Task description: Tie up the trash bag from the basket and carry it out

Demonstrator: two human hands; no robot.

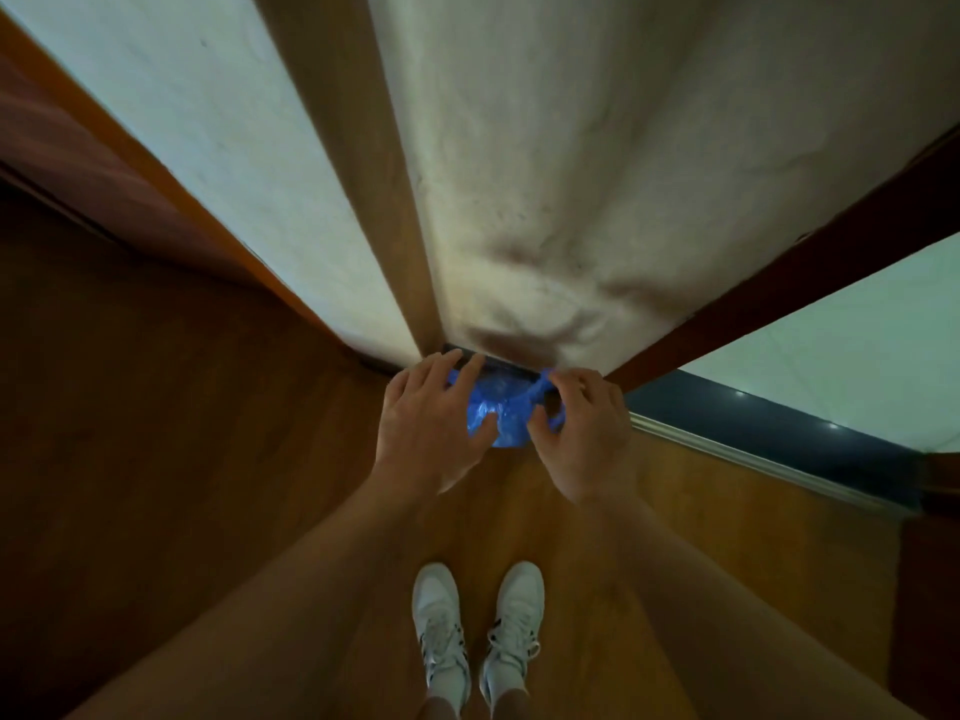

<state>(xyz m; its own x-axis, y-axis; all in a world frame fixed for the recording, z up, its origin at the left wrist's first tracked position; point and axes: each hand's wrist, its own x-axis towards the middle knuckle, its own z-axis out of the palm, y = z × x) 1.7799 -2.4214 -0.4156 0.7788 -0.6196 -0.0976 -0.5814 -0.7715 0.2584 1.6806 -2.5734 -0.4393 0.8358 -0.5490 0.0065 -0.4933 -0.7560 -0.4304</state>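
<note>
Between both hands, against the far wall corner, sits the blue trash bag (496,410); the left hand (428,426) presses it with spread fingers, the right hand (582,433) pinches its plastic.

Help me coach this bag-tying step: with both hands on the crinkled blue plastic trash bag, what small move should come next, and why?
Probably gather the loose rim into two ends for knotting. The crinkled blue plastic trash bag sits in the dark basket by the wall, apparently untied. The left hand lies spread on it; the right hand pinches a fold at its right edge.
</note>
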